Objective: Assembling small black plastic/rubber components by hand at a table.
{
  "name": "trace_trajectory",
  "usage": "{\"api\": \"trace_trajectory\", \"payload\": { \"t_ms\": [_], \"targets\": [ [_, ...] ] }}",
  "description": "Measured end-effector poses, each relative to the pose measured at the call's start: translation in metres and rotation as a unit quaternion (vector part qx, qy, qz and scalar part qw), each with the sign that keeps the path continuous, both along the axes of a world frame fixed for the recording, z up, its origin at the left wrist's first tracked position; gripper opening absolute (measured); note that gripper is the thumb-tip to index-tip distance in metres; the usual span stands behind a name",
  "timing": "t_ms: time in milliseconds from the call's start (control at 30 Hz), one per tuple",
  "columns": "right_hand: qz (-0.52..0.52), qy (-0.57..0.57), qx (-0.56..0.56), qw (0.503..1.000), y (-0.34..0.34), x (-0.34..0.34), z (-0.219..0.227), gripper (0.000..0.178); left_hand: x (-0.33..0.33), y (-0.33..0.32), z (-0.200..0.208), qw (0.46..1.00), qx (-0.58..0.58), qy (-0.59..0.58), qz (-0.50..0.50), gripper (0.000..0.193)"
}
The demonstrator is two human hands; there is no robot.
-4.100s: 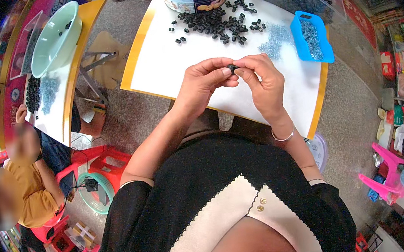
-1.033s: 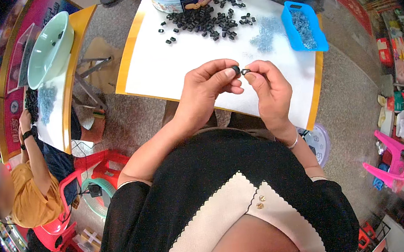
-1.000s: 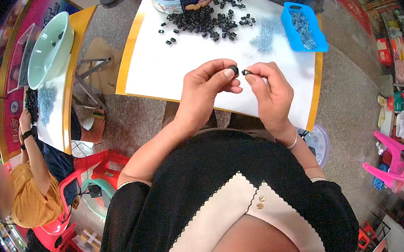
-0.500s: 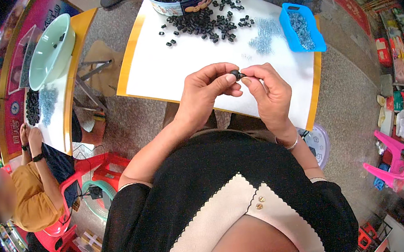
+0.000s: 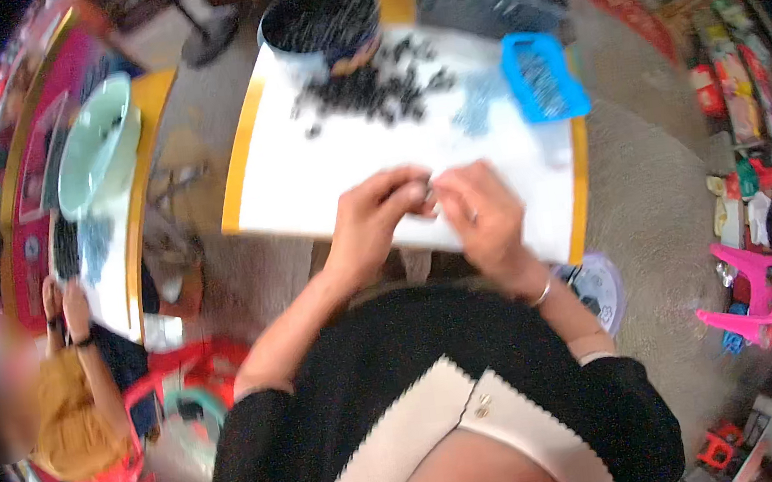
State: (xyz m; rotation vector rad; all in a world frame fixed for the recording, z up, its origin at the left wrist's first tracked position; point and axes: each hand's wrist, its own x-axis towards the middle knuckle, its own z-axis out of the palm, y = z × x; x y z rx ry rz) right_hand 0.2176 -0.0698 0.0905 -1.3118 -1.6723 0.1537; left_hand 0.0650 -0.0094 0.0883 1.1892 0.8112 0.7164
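Both hands meet over the near part of a white-topped table [image 5: 289, 181]. My left hand [image 5: 367, 224] is closed in a pinch, with a small black plastic piece [image 5: 428, 192] just showing at its fingertips. My right hand [image 5: 488, 215] is closed against it, its fingers curled; motion blur and the fingers hide what they grip. Beyond the hands lies a loose pile of small black plastic pieces [image 5: 379, 94]. To its right are tiny clear bluish parts [image 5: 475, 117], spread on the tabletop.
A round tin [image 5: 294, 64] full of black pieces stands at the back, beside a clear bin [image 5: 483, 1]. A blue tray [image 5: 578, 109] of clear parts sits back right. At left, a co-worker [image 5: 77, 409] sits at another table with a pale green basin [image 5: 99, 145].
The view has shifted and blurred, so the table sits lower and further left. My hands stay together; the black piece, plain between them before, is now mostly covered by fingers.
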Motion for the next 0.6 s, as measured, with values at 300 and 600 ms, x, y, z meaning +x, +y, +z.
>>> {"api": "trace_trajectory", "payload": {
  "t_ms": [300,600],
  "targets": [
    [0.054,0.041,0.037,0.997,-0.001,0.0,-0.026,0.015,-0.005,0.004,-0.035,0.992,-0.075,-0.091,-0.05,0.02],
    [0.027,0.03,0.031,0.999,0.003,-0.001,-0.046,0.014,-0.004,0.016,-0.068,0.995,-0.031,-0.078,-0.056,0.021]
  ]
}}
